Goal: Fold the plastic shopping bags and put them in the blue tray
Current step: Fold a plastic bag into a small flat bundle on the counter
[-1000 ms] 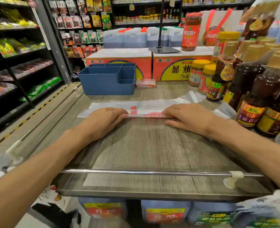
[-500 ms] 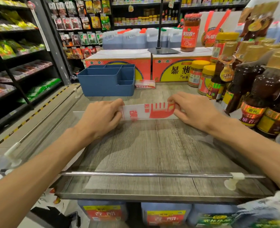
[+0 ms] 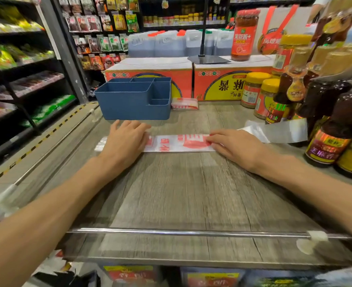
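Observation:
A white plastic shopping bag [image 3: 177, 143] with red print lies folded into a long narrow strip across the wooden counter [image 3: 181, 193]. My left hand [image 3: 125, 139] presses flat on the strip's left part, fingers straight. On its right part rests my right hand [image 3: 237, 147], fingers flat on the plastic. The blue tray [image 3: 129, 106] with several compartments stands just behind my left hand. A small folded bag [image 3: 184, 103] lies beside the tray's right wall.
Sauce bottles [image 3: 326, 129] and yellow-lidded jars [image 3: 253, 92] crowd the counter's right side. Another clear plastic bag [image 3: 282, 131] lies by them. Red and yellow cartons [image 3: 222, 83] line the back. A metal rail [image 3: 181, 233] runs along the front edge.
Both hands lifted the near edge of the bag and folded it away from me. The strip now lies flat and narrower, farther back on the counter, with both hands pressing it.

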